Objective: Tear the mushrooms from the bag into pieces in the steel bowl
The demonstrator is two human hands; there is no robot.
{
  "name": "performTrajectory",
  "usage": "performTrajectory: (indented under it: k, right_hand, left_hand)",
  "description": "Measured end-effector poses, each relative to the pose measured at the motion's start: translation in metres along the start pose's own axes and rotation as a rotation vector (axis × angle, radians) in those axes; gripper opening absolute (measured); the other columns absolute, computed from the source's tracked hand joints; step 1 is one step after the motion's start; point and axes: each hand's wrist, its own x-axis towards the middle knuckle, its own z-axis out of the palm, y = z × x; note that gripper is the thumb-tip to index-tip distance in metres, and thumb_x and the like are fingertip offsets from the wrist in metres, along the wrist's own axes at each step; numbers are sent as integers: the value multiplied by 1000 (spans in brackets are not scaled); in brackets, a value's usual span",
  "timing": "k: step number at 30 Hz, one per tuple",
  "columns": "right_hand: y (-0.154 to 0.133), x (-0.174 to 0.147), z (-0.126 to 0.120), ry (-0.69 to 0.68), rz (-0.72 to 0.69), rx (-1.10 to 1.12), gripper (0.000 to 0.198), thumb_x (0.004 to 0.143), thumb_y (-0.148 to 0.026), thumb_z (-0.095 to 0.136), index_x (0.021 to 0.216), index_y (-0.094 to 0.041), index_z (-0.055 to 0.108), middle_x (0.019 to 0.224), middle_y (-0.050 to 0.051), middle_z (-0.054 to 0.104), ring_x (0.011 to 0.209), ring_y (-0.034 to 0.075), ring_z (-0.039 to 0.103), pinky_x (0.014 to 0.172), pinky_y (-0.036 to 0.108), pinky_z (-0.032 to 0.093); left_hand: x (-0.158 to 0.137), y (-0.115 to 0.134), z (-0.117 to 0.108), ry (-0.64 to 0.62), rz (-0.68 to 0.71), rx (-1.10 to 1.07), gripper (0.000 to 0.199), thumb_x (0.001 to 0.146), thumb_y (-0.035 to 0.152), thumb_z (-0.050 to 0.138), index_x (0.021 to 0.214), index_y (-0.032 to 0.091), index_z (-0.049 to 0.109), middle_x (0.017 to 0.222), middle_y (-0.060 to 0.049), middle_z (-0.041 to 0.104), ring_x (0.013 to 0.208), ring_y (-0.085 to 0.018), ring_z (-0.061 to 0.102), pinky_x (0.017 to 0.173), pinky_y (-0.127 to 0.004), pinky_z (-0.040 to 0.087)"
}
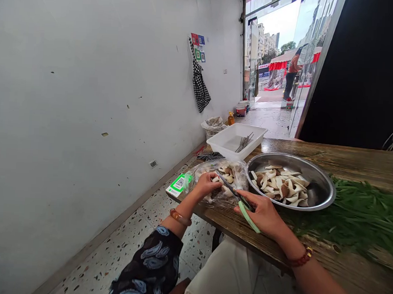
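My right hand (261, 212) is closed around the green handles of a pair of scissors (249, 216), whose dark blades point up and left over a clear plastic bag (195, 169). In the bag lie mushrooms (228, 171), pale with some brown caps. My left hand (208, 183) pinches a mushroom piece (215, 179) at the blade tips; its fingers partly cover the piece. Just right of the bag stands a steel bowl (325, 198) holding several cut mushroom pieces (285, 186).
A white plastic tub (219, 141) with thin metal skewers (244, 142) stands behind the bag. Long green leaves (367, 213) cover the wooden table (357, 160) at right. A green QR-code sign (178, 184) sits at the left corner. A person (292, 73) stands outside the doorway.
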Motion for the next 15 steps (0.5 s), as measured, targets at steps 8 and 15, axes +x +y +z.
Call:
performTrajectory:
  k: [8,15]
  right_hand:
    - [0,0,-1,-14,17,-26,44,77,-33,67,118,-18,67,111,8,72,97,26,69,90,38,54]
    - [5,0,2,-36,37,-49,45,77,-34,66,119,-18,66,115,8,70,102,26,67,92,38,52]
  left_hand:
    - [-13,-11,6,-5,-21,-249,26,66,35,70,79,14,63,70,-3,66,61,-12,57,55,-21,41]
    - [-16,-6,-2,115,-63,-493,35,66,42,73,84,13,72,72,-3,68,62,-11,56,63,-23,43]
